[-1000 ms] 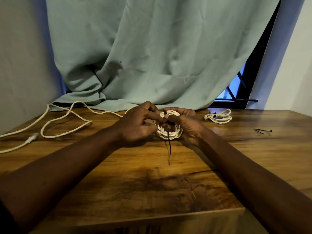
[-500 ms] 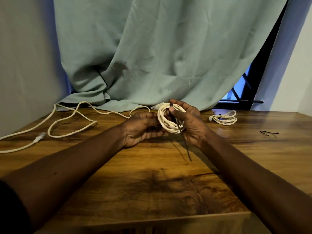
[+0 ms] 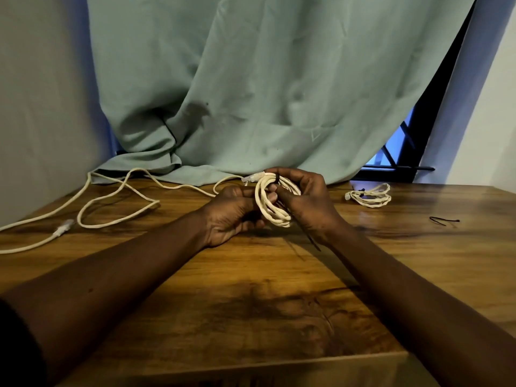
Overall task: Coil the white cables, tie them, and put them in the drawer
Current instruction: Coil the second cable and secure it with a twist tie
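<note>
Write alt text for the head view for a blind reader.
The left hand and right hand hold a coiled white cable, a black cable tie looped round its top, over a brown wooden table. A second white cable coil and a spare black tie lie to the right; a loose white cable trails at left before a pale green curtain.

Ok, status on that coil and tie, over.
Left grip and right grip both on white coil, held upright. Black tie looped round its top, tail hanging. Loose cable left, second coil right; nothing blocking.
</note>
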